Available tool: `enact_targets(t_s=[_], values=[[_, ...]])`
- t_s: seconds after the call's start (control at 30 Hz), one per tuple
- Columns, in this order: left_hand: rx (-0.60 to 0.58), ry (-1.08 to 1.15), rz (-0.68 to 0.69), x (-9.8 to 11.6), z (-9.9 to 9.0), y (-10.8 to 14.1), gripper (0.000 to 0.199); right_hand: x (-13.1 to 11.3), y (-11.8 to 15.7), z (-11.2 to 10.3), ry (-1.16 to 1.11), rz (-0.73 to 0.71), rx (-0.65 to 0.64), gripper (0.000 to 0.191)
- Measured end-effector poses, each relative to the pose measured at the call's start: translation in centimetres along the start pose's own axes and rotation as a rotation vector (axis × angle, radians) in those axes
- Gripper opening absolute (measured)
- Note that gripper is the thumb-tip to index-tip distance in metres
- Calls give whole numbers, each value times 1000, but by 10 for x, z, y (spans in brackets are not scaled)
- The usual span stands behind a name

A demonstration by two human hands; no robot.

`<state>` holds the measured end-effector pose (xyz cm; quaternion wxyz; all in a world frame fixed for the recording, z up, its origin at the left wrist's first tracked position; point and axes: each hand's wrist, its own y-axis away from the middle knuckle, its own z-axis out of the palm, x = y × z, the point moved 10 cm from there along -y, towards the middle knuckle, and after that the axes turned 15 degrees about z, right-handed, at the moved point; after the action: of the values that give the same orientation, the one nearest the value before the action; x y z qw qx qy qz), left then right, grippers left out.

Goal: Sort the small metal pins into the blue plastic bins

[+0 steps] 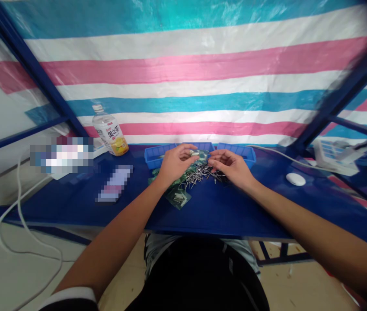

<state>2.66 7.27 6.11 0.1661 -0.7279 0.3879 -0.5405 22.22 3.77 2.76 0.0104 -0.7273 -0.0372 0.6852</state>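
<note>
Your blue counter (pixel 215 216) is smooth and a bit shiny, and it runs out wide past both hands. Your left hand (pixel 172 166) pinches a small clear bag (pixel 202 153), which is between your two hands. Your right hand (pixel 235 169) has its fingers bent at the bag's other edge, but you cannot tell if they grip it. Just under your hands is a messy pile of thin silver pins (pixel 199 175), and nearer you lies a bag of white bits (pixel 179 198). Three blue bins stand just behind your hands. Left of them is a drink bottle (pixel 113 134); right of them, a round white thing (pixel 295 179). A striped sheet (pixel 183 67) hangs behind, between blue poles.
</note>
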Motion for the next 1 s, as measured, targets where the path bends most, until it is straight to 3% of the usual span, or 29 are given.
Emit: enact_targets(t_s=[0.1, 0.17, 0.23, 0.33, 0.47, 0.63, 0.73, 0.87, 1.0], values=[[103, -274, 82, 7, -39, -3, 19, 2, -1, -3, 75, -21, 23, 40], [107, -483, 123, 10, -60, -4, 17, 3, -1, -5, 148, -39, 36, 38], [82, -648, 143, 11, -73, -5, 20, 1, 2, -4, 247, -76, 52, 35], [56, -695, 115, 8, -79, -5, 27, -7, 9, 4, 451, -174, 56, 29], [12, -633, 135, 11, -67, -6, 29, -14, 20, 24, 660, -293, -28, 21], [-279, -562, 264, 10, -24, -1, 18, -19, 24, 33, 702, -357, -79, 21], [-364, -584, 229, -3, -15, 4, 18, -18, 21, 28, 687, -332, -60, 20], [-304, -569, 245, 5, -17, 1, 17, -16, 20, 26, 657, -292, -58, 19], [-84, -341, 203, 23, -25, -2, 24, -11, 16, 21, 472, -212, -32, 37]])
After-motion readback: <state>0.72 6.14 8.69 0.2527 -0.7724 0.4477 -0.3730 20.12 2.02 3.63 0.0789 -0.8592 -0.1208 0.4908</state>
